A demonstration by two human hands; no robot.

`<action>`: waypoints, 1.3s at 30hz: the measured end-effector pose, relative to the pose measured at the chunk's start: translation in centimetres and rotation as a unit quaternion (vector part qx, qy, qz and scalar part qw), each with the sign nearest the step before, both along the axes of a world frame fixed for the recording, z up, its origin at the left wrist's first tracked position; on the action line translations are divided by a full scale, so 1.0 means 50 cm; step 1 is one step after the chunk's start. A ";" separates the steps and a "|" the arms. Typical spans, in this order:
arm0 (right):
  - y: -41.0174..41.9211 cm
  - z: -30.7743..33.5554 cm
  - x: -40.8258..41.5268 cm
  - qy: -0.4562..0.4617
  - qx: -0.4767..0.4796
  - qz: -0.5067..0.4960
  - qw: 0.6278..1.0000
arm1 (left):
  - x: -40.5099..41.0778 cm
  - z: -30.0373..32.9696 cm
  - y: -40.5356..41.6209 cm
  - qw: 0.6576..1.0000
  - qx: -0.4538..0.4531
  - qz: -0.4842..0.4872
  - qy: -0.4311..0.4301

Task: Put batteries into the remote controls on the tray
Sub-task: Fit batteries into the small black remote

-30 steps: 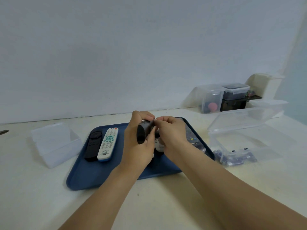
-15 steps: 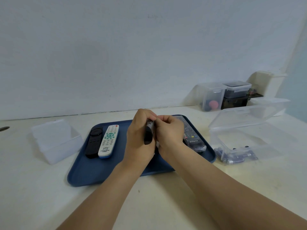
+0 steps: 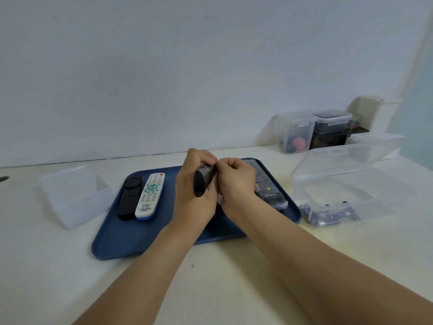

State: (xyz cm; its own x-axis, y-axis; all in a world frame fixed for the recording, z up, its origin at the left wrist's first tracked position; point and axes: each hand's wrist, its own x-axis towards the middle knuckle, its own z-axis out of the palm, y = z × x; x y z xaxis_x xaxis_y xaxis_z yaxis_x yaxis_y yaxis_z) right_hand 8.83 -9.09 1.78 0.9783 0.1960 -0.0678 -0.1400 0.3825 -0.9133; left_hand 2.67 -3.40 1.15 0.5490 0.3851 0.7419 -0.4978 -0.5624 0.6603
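My left hand (image 3: 193,195) grips a dark remote (image 3: 202,181) above the blue tray (image 3: 131,238), its rounded end pointing at me. My right hand (image 3: 235,181) is closed against the remote's far end, fingertips pinched there; what they pinch is hidden. On the tray's left lie a black remote (image 3: 129,198) and a white remote (image 3: 150,195) side by side. A black remote in plastic wrap (image 3: 267,188) lies on the tray's right, partly behind my right hand. Several batteries (image 3: 328,216) sit in the open clear box (image 3: 346,184) right of the tray.
A closed frosted plastic box (image 3: 72,195) stands left of the tray. Clear containers (image 3: 297,132), one with a red thing inside, and a white bin (image 3: 375,111) stand at the back right by the wall. The cream table (image 3: 210,289) stretches toward me.
Both hands have stayed together on the dark remote over the tray; the remote has turned a little in my grip. The view has shifted slightly.
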 end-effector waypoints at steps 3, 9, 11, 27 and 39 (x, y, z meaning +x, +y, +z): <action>-0.001 -0.001 0.002 -0.003 -0.003 0.005 1.000 | 0.000 0.001 0.000 1.000 -0.003 -0.003 0.000; -0.001 -0.004 0.000 -0.011 0.008 0.002 1.000 | -0.001 0.000 0.000 1.000 -0.008 -0.002 0.003; 0.005 -0.007 -0.005 -0.032 0.005 -0.006 0.999 | 0.001 -0.001 0.003 1.000 -0.025 -0.008 0.010; -0.071 0.042 -0.054 -0.455 -0.152 0.007 0.877 | -0.020 0.060 0.078 0.840 -0.516 -0.142 0.095; -0.033 0.024 -0.088 -0.576 -0.141 -0.011 0.805 | -0.021 0.063 0.056 0.859 -0.471 -0.152 0.130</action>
State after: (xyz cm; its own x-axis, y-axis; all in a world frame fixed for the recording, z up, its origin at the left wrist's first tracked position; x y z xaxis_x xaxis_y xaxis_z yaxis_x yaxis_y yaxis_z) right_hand 4.41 -10.73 2.97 0.4267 0.3137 0.8482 0.8663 0.1276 -0.4830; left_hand 1.61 -0.59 4.29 0.8299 0.5576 0.0162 -0.2939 0.4123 0.8624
